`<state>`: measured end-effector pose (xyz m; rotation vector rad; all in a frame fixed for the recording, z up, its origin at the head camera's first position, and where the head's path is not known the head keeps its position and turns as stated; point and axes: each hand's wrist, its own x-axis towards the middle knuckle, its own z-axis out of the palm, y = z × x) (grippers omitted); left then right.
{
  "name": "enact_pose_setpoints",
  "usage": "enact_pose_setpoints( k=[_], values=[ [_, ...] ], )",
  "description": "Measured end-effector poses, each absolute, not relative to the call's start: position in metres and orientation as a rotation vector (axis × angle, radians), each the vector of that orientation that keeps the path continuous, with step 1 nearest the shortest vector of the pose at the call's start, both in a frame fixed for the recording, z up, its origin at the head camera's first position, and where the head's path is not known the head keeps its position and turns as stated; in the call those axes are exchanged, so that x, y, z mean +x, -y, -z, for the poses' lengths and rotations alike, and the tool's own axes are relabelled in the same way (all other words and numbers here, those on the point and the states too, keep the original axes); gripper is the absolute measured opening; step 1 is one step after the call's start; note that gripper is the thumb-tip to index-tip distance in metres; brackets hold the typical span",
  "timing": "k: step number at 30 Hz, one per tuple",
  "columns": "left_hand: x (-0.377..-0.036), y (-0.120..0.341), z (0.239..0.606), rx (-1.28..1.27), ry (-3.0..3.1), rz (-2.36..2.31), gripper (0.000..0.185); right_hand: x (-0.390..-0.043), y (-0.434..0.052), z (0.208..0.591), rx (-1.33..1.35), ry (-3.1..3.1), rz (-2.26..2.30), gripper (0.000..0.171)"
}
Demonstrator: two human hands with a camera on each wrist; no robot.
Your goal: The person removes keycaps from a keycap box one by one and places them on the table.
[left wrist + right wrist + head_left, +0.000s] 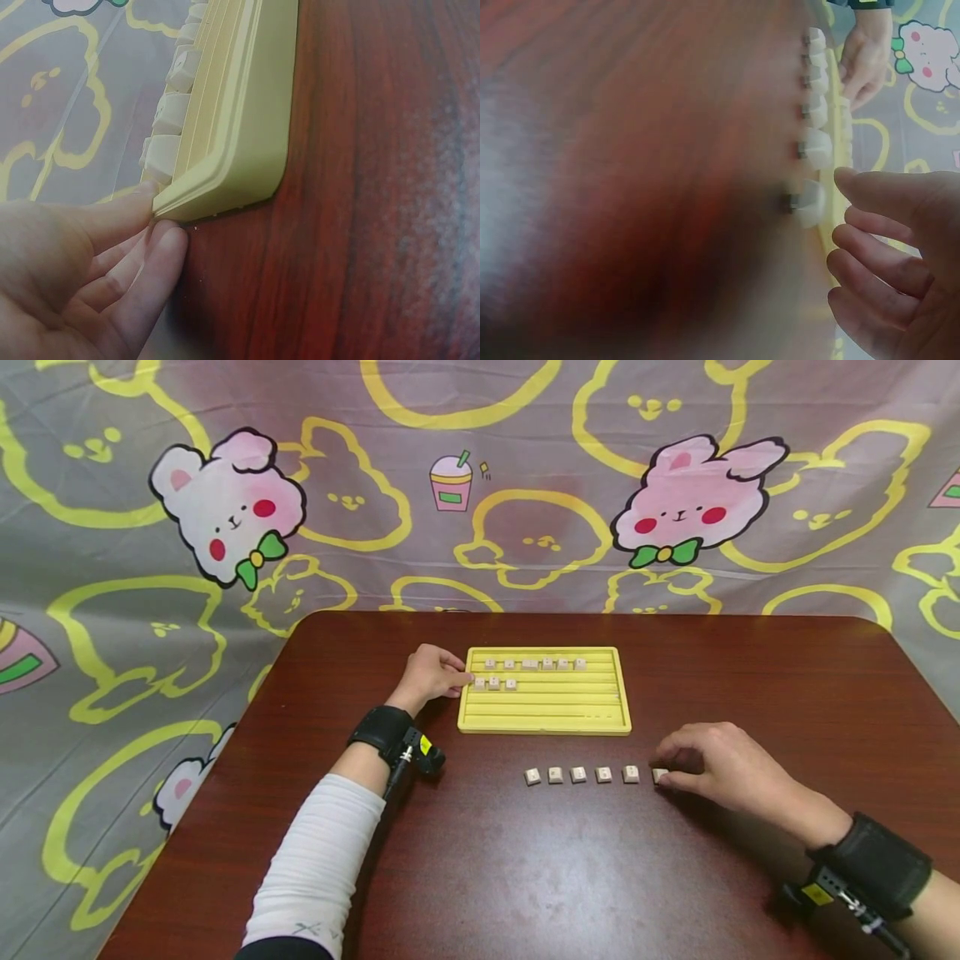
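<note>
A yellow ridged tray (555,720) lies on the table with several pale keycaps in its two upper rows. At its left side my left hand (433,675) pinches the rim, thumb (131,214) above and fingertips (171,240) against the outer side. In front of the tray, several more keycaps (603,774) form a row on the table. My right hand (723,768) hovers by the right-end keycap (659,776), partly covered by the thumb in the head view. The right wrist view shows the fingers (870,285) spread and loosely bent beside that keycap (811,204), holding nothing.
The dark red-brown table (480,877) extends around the tray and the row. A patterned cloth (525,468) hangs behind the table's far edge. Both wrists wear black camera straps (870,867).
</note>
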<state>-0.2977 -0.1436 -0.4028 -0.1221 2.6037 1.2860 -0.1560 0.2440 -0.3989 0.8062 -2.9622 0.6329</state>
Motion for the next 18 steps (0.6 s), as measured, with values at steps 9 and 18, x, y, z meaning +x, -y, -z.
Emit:
enact_pose_setpoints(
  k=[9,18],
  values=[
    [-0.297,0.144,0.401,-0.125,-2.603,-1.277,0.032,-0.168,-0.233,0.378,0.881,2.922,-0.587,0.027],
    [-0.297,0.145,0.402,-0.118,-2.601,-1.282,0.031,-0.187,-0.202,0.362,0.934,2.935,-0.581,0.032]
  ],
)
